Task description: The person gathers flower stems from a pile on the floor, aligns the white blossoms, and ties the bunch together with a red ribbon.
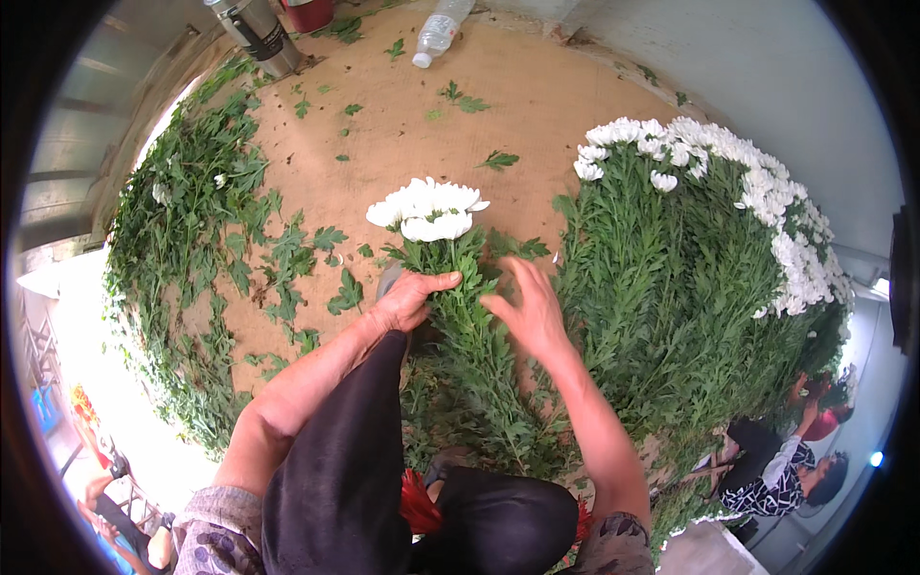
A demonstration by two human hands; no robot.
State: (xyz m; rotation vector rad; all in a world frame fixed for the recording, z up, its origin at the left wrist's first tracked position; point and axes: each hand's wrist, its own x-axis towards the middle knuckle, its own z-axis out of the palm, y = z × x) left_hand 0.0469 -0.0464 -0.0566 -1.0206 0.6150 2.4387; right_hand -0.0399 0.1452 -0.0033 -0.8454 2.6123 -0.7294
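A bunch of white chrysanthemums point(431, 212) rises in front of me, its blooms level at the top and its leafy green stems point(481, 359) slanting down to the right. My left hand point(413, 298) grips those stems just below the blooms, thumb across the front. To the right of the bunch is my right hand point(532, 305), fingers apart and nothing seen in them. Its thumb and forefinger point toward the leaves, and I cannot tell whether they touch. The lower stem ends lie among foliage by my knees.
Many white chrysanthemums point(647, 237) are piled at the right. Loose leaves and stems point(194, 194) heap along the left of the brown floor covering point(431, 115). A plastic bottle point(440, 32), a steel flask point(259, 36) and a red container point(309, 13) are at the far side. Other people point(773, 474) sit nearby.
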